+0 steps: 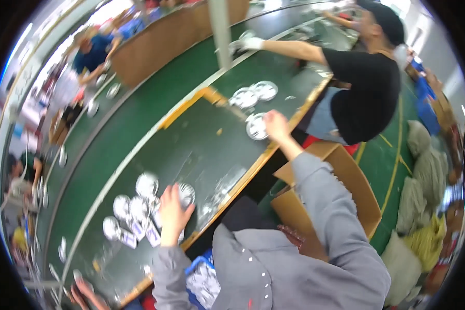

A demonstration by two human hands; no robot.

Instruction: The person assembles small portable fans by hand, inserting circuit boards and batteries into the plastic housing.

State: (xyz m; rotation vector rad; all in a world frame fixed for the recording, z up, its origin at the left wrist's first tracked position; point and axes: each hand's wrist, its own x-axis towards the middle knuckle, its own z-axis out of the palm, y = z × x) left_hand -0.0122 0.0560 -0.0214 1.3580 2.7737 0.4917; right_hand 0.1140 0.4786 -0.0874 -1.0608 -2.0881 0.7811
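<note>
My right hand is at the table's near edge on the right, its fingers closed on the rim of a white round spoked part that looks like a fan grille. Two similar white spoked parts lie just beyond it. To the left, my left hand rests with fingers stretched out and thumb apart, beside a round ribbed fan head. Several small white handheld fans with round heads lie in a cluster beyond the left hand. The left palm hides part of that cluster.
The dark green worktable has a wooden near edge. An open cardboard box stands below it on the right. A co-worker in black reaches across the table. Another person's hand shows at lower left. A blue bin sits below.
</note>
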